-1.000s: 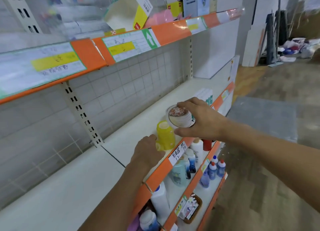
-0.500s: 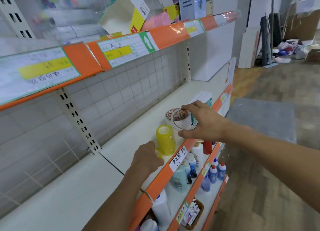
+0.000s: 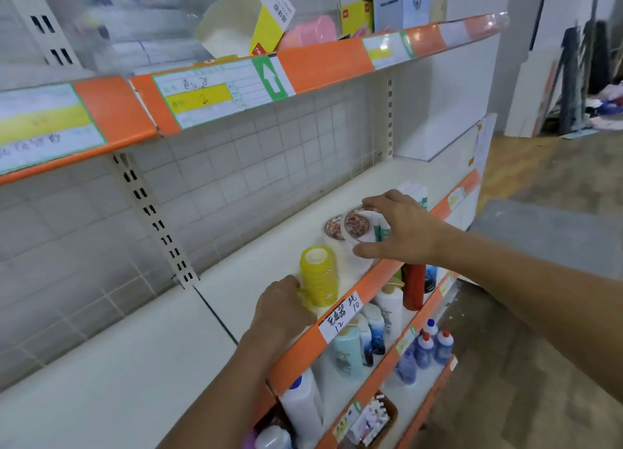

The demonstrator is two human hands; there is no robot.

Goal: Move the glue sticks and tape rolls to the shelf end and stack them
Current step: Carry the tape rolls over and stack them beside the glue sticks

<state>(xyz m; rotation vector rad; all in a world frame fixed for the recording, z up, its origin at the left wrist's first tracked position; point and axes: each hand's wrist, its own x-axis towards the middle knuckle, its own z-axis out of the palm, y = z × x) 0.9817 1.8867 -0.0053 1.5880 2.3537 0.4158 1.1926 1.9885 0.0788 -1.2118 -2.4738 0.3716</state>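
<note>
shop | orange-edged shelf (image 3: 337, 60) | price label (image 3: 340, 317) | stocked bottles (image 3: 387, 313)

White handwritten price tag (image 3: 340, 317) on orange edge of middle shelf (image 3: 371, 280) carried Chinese characters, apparently "充电器" and "线", with numbers "12" and "10" beneath. Shelf label (image 3: 215, 92) on upper shelf rail (image 3: 323, 64) bore a handwritten "2" on its yellow band; other writing illegible. Green sign (image 3: 271, 77) beside it showed a white up arrow. Box print (image 3: 281, 8) above too blurred to read.
</note>
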